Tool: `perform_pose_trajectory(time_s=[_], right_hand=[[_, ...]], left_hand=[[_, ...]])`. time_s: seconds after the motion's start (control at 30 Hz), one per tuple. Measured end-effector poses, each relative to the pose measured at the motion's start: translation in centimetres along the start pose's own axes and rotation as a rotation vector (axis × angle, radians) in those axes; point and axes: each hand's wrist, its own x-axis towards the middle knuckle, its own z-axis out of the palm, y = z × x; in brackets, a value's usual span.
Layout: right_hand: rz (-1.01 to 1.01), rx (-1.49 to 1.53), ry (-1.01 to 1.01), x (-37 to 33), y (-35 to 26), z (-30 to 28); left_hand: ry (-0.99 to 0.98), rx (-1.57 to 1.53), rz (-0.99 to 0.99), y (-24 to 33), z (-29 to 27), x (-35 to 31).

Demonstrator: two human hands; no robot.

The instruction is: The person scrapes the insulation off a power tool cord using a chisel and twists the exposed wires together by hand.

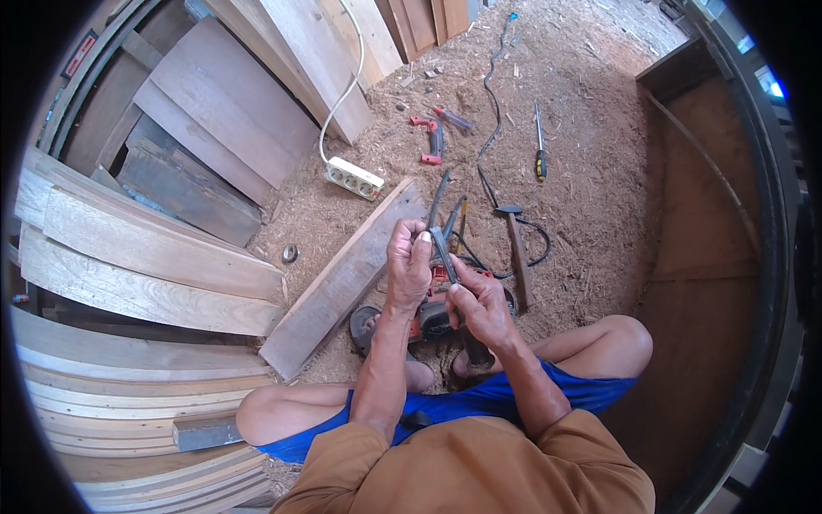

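a dark strip (442, 253) was pinched between the fingers of the left hand (409, 267) and right hand (485, 310), its lower end hidden; the red-and-black power tool (435, 319) beneath was partly covered. the strip's long axis was aligned eleven-to-five o'clock.

White power strip (354, 178) near pale boards (312, 64); screwdriver (540, 161) on sawdust (591, 184)

On the sawdust (591, 223) we have a plank (334, 295). Left of it lie a ring (285, 255) and, farther out, stacked boards (145, 272); left of its far end, a power strip (354, 178). To its right we have a power tool (438, 319), and our left hand (409, 267) and right hand (481, 304) on a hand tool (443, 253). Farther right of the plank lies a hammer (519, 257); beyond its far end, rightward, a screwdriver (540, 150).
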Motion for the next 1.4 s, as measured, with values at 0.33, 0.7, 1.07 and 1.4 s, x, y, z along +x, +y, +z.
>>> perform_pose_trajectory(time_s=[0.33, 0.7, 1.07, 1.4], right_hand=[[0.056, -0.131, -0.085, -1.2, -3.2, -2.8], [-0.105, 0.196, 0.352, 4.3, -2.2, -3.9], [0.157, 0.626, 0.224, 4.6, -1.1, -4.4], [0.244, 0.703, 0.107, 4.9, -1.1, -4.3]], left_hand=[[0.118, -0.072, -0.023, -0.3, 0.0, 0.2], [-0.318, 0.205, -0.263, 2.2, 1.1, -0.7], [-0.349, -0.113, -0.347, 2.7, 2.5, -1.5], [-0.307, -0.208, -0.365, 1.7, 2.7, -1.8]])
